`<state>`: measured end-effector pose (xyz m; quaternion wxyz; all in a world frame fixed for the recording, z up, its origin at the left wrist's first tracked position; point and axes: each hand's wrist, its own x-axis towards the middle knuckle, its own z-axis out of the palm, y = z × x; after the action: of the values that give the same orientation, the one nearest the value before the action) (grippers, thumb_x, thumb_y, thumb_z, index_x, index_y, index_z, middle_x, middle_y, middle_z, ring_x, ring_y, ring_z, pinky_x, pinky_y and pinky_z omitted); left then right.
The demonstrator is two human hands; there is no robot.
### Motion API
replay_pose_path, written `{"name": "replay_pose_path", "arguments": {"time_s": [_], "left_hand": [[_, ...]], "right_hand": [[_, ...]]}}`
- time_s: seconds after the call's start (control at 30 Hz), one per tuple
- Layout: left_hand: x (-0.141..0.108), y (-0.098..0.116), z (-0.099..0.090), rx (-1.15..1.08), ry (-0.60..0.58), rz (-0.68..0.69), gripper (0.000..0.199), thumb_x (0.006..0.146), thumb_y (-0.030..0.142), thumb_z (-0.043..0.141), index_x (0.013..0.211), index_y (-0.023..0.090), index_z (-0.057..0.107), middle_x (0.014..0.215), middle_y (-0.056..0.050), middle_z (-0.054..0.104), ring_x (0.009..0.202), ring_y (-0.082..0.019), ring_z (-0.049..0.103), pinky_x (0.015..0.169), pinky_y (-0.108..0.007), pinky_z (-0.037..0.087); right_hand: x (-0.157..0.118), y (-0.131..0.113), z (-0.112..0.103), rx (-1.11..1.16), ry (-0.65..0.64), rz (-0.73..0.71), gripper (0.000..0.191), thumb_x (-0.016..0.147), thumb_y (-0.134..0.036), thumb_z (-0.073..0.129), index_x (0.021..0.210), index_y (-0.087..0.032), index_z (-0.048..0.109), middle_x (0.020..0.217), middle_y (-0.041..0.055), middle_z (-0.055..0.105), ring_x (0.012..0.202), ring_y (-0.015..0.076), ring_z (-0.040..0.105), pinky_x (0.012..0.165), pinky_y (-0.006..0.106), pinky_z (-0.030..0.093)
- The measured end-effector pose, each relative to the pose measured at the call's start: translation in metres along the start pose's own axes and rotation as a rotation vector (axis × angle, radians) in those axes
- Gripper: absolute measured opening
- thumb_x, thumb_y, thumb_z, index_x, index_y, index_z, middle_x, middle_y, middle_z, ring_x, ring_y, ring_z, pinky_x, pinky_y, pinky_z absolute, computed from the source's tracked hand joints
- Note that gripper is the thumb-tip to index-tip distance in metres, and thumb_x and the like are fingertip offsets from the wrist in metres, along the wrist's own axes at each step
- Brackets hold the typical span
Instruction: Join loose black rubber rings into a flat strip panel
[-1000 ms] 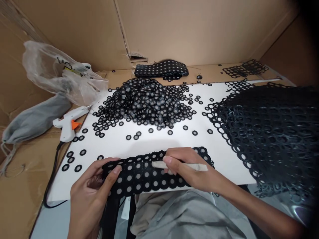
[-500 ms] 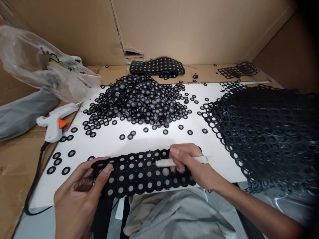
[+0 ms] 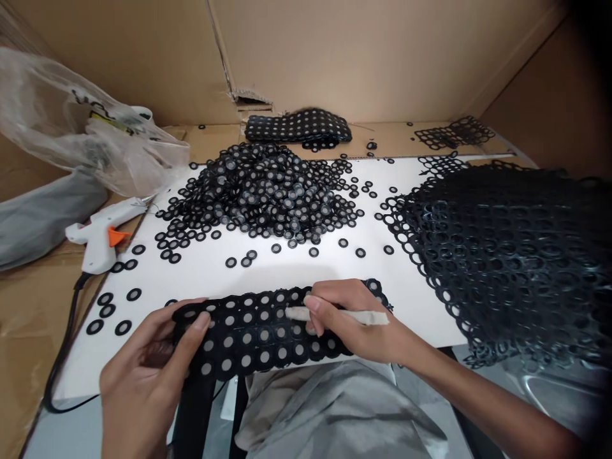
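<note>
A black strip of joined rings with pale grey discs in them [image 3: 246,341] lies along the near edge of the white board. My left hand [image 3: 153,363] pinches the strip's left end, thumb on top and fingers beneath. Wrapped round a slim off-white stick, pen-like in shape [image 3: 366,317], my right hand [image 3: 342,312] hovers over or rests on the strip. The stick's tip meets a disc in an upper row, near the strip's middle. Part of the strip's right side is hidden under my right hand.
A heap of loose black rings with discs [image 3: 268,191] covers the board's [image 3: 215,277] middle. At left lie a white glue gun [image 3: 98,236] and a clear plastic bag [image 3: 138,150]. Black ring mesh [image 3: 507,255] fills the right. Behind is a folded dotted strip [image 3: 299,126].
My right hand and the stick have moved left along the strip, uncovering more of its right end. My left hand keeps its hold. The whole view has shifted slightly.
</note>
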<state>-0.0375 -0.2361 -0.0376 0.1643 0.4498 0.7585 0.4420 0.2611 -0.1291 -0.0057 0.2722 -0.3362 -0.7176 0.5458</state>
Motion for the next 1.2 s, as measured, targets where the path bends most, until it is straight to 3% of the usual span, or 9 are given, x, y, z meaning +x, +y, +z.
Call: {"name": "replay_pose_path", "arguments": {"time_s": [0.1,0.23,0.3,0.37,0.43,0.57,0.77,0.97,1.2], "left_hand": [[0.005,0.014,0.004,0.064,-0.066,0.013,0.037,0.102,0.059,0.079,0.128,0.033,0.079,0.127,-0.001,0.083,0.111,-0.029,0.080,0.097,-0.042,0.065],[0.005,0.036,0.018,0.266,-0.072,0.460,0.039,0.112,0.043,0.067,0.148,0.030,0.068,0.144,-0.009,0.075,0.133,-0.036,0.069,0.121,-0.058,0.051],[0.004,0.043,0.027,0.279,-0.195,0.642,0.044,0.113,0.036,0.067,0.156,0.029,0.062,0.150,-0.010,0.071,0.147,-0.035,0.060,0.127,-0.055,0.046],[0.006,0.045,0.034,0.267,-0.346,0.704,0.048,0.113,0.034,0.068,0.161,0.031,0.057,0.150,-0.007,0.070,0.148,-0.030,0.058,0.125,-0.047,0.048],[0.011,0.044,0.039,0.262,-0.440,0.717,0.051,0.114,0.034,0.068,0.163,0.033,0.055,0.145,-0.005,0.072,0.141,-0.027,0.062,0.119,-0.041,0.052],[0.024,0.045,0.040,0.225,-0.499,0.692,0.043,0.112,0.033,0.072,0.153,0.038,0.063,0.130,-0.003,0.074,0.123,-0.026,0.066,0.105,-0.039,0.057],[0.028,0.054,0.037,0.180,-0.632,0.530,0.019,0.110,0.035,0.073,0.128,0.033,0.069,0.124,-0.003,0.074,0.122,-0.027,0.067,0.104,-0.041,0.056],[0.024,0.054,0.044,0.167,-0.604,0.410,0.018,0.106,0.044,0.078,0.119,0.033,0.073,0.117,-0.001,0.076,0.116,-0.028,0.067,0.101,-0.040,0.053],[0.023,0.053,0.044,0.088,-0.611,0.376,0.011,0.106,0.041,0.076,0.107,0.031,0.074,0.105,0.000,0.076,0.106,-0.025,0.068,0.093,-0.037,0.053]], "right_hand": [[-0.001,-0.001,0.001,0.013,0.023,-0.060,0.048,0.120,-0.030,0.052,0.075,-0.021,0.066,0.076,-0.0012,0.068,0.073,0.0152,0.068,0.072,0.028,0.048],[-0.002,-0.003,0.004,-0.027,0.053,-0.172,0.047,0.119,-0.031,0.054,0.074,-0.021,0.064,0.072,-0.0026,0.062,0.067,0.0132,0.061,0.067,0.028,0.043],[-0.003,-0.003,0.006,-0.073,0.050,-0.218,0.047,0.120,-0.030,0.054,0.075,-0.020,0.063,0.071,-0.0026,0.060,0.066,0.0131,0.059,0.066,0.029,0.042],[-0.003,-0.002,0.007,-0.135,0.037,-0.271,0.045,0.121,-0.028,0.053,0.077,-0.020,0.062,0.073,-0.0019,0.059,0.070,0.0144,0.059,0.069,0.030,0.042],[-0.006,0.000,0.007,-0.224,0.023,-0.333,0.043,0.121,-0.028,0.052,0.081,-0.020,0.064,0.077,-0.0003,0.061,0.074,0.0164,0.058,0.071,0.032,0.042],[-0.014,-0.002,0.000,-0.340,0.009,-0.406,0.036,0.120,-0.026,0.052,0.087,-0.020,0.065,0.084,0.0019,0.062,0.078,0.0183,0.055,0.069,0.035,0.039],[-0.021,-0.006,-0.018,-0.253,0.009,-0.346,0.044,0.121,-0.025,0.046,0.078,-0.023,0.052,0.075,-0.0006,0.052,0.074,0.0184,0.051,0.068,0.037,0.036],[-0.022,0.007,-0.019,-0.224,0.011,-0.302,0.046,0.124,-0.030,0.045,0.080,-0.022,0.053,0.077,-0.0015,0.054,0.075,0.0171,0.054,0.070,0.034,0.040],[-0.023,0.012,-0.012,-0.419,-0.061,-0.367,0.036,0.125,-0.035,0.049,0.097,-0.020,0.067,0.094,0.0028,0.064,0.082,0.0185,0.057,0.070,0.034,0.040]]}}
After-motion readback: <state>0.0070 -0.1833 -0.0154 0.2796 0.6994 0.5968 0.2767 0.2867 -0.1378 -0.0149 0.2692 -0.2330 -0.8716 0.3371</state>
